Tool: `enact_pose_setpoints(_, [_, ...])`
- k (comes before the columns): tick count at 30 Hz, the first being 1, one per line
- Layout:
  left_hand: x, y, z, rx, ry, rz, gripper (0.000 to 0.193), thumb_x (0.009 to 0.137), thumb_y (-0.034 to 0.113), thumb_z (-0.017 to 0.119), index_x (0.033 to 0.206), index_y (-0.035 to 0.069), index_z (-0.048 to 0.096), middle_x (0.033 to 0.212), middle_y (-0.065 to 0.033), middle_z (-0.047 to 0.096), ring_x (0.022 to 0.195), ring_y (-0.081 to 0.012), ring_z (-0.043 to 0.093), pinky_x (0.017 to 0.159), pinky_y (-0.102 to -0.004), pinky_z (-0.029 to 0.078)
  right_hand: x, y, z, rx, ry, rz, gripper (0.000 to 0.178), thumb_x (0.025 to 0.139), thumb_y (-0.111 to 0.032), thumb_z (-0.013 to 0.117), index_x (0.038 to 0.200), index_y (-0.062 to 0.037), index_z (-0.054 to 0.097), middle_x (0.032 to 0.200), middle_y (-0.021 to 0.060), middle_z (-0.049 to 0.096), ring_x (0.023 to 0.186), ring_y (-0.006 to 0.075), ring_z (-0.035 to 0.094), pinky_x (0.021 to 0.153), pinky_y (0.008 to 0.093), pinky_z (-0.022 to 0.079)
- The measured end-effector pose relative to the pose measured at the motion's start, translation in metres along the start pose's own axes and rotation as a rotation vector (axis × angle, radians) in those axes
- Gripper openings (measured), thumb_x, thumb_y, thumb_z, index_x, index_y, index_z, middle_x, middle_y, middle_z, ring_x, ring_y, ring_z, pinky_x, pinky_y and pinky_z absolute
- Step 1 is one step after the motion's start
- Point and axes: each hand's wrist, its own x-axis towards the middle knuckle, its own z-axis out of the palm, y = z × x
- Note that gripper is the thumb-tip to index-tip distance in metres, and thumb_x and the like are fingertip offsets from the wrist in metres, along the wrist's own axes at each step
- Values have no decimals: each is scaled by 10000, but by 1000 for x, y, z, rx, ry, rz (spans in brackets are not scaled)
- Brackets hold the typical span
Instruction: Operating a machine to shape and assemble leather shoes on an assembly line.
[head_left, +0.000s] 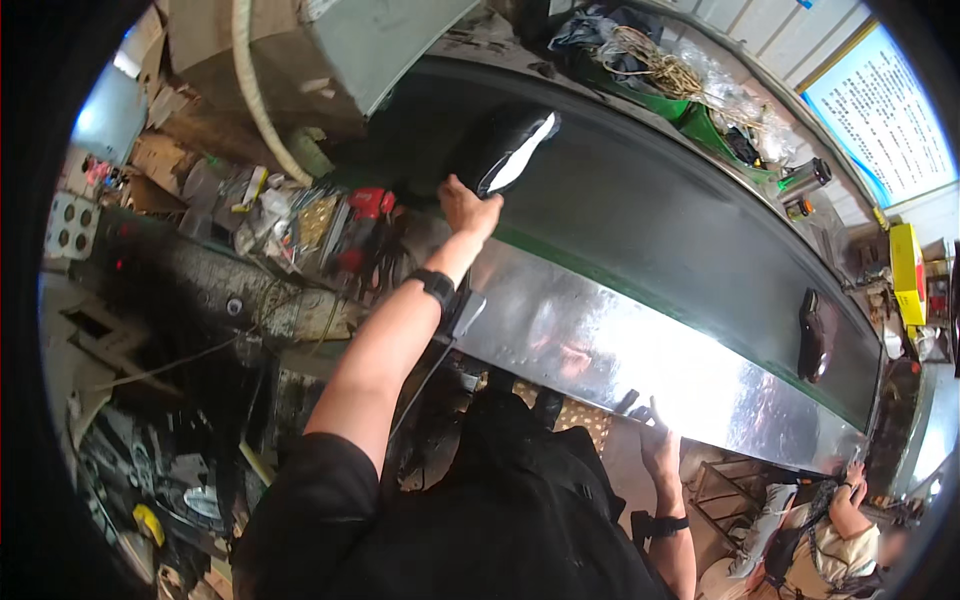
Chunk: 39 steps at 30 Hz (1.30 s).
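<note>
Along a dark, steel-edged counter (640, 220), seen from the head camera, a person in a black top reaches forward with the left hand (468, 207), which grasps the near end of a glossy black shoe (498, 140). Its underside is hidden, as are some of the gripping fingers; a white strip shows down its right flank. Glare washes out much of the steel edge (540, 310), and the fisheye rim cuts off a co-worker (830, 540) at lower right. The right hand (660, 447) is near the steel edge's lower border, one digit raised; whether it holds anything cannot be told. The black shoe lies on the dark surface at the left hand's fingertips, well apart from the right hand and ahead of it to the left. Farther right on the counter sits a dark brown shoe (818, 338). Left of the outstretched arm, a red tool (371, 203) lies among clutter too jumbled to sort out.
</note>
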Motion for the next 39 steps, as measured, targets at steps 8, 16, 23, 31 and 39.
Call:
enact_pose_setpoints(8, [95,-23,35,6,-459,-24,1041,629,392,903,1444,-87,467,1452,-272,532,1351,-346,534,1124,-377,430,4,-44,-12,73,8,332,431,959,-78,586,1384,-7,594,866,175,764,830,264,759,810,361,571])
enact_pose_setpoints(16, [9,52,-13,-373,-684,-187,684,684,316,901,1183,-83,656,1141,-183,715,1021,-274,696,928,-380,542,84,-39,6,755,101,252,564,1015,-89,585,1532,17,386,1292,227,657,1064,229,696,891,345,564])
enact_pose_setpoints(23, [-154,96,-93,-854,-1157,-153,525,748,122,904,1191,-48,681,1073,-99,736,951,-159,692,870,-295,551,158,-153,-32,1435,0,94,1059,961,-226,740,1633,-112,-71,1352,194,577,1205,222,586,1035,391,494])
enact_pose_setpoints(31, [-177,145,-99,-851,-1019,183,805,1034,500,528,1610,40,206,1509,-80,447,1402,-216,425,1172,-391,305,108,-149,-63,945,113,-26,1069,712,-140,945,1544,11,290,1394,138,550,1236,228,577,1073,359,458])
enact_pose_setpoints(39, [-226,204,-152,-727,-1258,732,1088,626,412,953,1492,46,405,1527,-145,413,1432,-278,396,1195,-405,272,71,-93,-42,896,83,-393,1311,692,-101,938,1599,13,-2,1496,234,465,1345,316,514,1117,413,412])
